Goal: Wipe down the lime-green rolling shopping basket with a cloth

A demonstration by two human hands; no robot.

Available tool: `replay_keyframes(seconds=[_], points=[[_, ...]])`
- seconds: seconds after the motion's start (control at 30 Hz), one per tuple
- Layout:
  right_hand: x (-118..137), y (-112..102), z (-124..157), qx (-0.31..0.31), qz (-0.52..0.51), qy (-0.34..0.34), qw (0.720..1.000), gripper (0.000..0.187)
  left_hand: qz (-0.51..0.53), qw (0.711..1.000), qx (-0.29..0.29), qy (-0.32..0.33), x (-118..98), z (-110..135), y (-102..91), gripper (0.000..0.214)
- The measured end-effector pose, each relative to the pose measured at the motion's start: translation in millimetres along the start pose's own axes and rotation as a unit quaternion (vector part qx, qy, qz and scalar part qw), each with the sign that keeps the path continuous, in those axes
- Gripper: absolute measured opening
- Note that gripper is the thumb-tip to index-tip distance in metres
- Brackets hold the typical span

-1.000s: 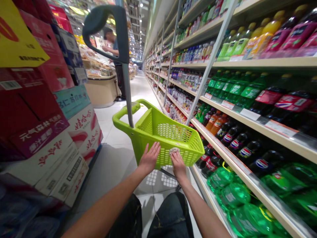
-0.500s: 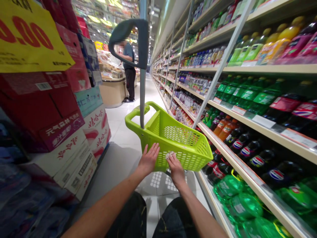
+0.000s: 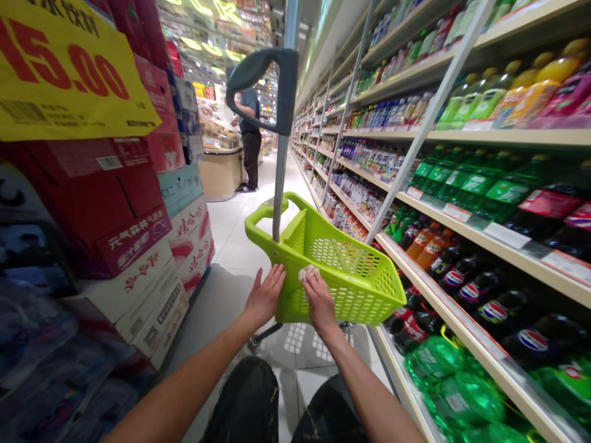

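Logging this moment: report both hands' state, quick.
Left hand: open, touching the green basket.
Right hand: holding a crumpled whitish wad against the basket.

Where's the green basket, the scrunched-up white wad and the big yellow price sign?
Green basket [image 3: 292, 298]: head view, solid part of its near wall.
Scrunched-up white wad [image 3: 305, 272]: head view, its uncovered upper end.
Yellow price sign [image 3: 74, 101]: head view, middle of its printed face.

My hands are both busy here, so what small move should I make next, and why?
Perhaps slide the pale wad slightly left with your right hand, across the solid strip between your hands. It's on the green basket's side, and your left hand's fingers lie against that side, probably steadying it.
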State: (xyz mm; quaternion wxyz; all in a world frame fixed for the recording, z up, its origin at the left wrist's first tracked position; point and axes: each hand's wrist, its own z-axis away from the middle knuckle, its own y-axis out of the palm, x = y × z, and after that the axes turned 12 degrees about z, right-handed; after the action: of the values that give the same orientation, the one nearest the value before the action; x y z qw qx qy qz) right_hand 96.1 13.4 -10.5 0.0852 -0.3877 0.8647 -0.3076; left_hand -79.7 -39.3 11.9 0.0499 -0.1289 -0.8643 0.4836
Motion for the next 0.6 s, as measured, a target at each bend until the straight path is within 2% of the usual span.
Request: replay_keyframes(seconds=[0.1,0.17,0.27,0.33,0.5,0.6], points=[[11,-1,-29,-0.023,-0.007,0.0,1.0,0.039,0.003,1.0,-0.003,-0.024,9,2,-3.1,0.059],[14,6,-30,-0.009,0.011,-0.005,1.0,0.037,0.002,0.999,-0.001,-0.037,14,3,-4.6,0.062],[18,19,-17,0.031,0.02,-0.022,0.999,0.036,-0.003,0.999,0.002,-0.048,22,5,-7.3,0.065],[27,20,-17,0.04,0.007,-0.034,0.999,0.037,-0.008,0.998,0.004,-0.056,27,5,-9.9,0.066],[56,13,-61,-0.021,-0.029,-0.045,0.998,0.035,-0.018,0.997,0.006,-0.079,33,1,-18.3,0.067],[60,22,-60,0.01,-0.004,-0.067,0.998,0.033,-0.019,0.996,0.001,-0.088,36,2,-21.7,0.068]])
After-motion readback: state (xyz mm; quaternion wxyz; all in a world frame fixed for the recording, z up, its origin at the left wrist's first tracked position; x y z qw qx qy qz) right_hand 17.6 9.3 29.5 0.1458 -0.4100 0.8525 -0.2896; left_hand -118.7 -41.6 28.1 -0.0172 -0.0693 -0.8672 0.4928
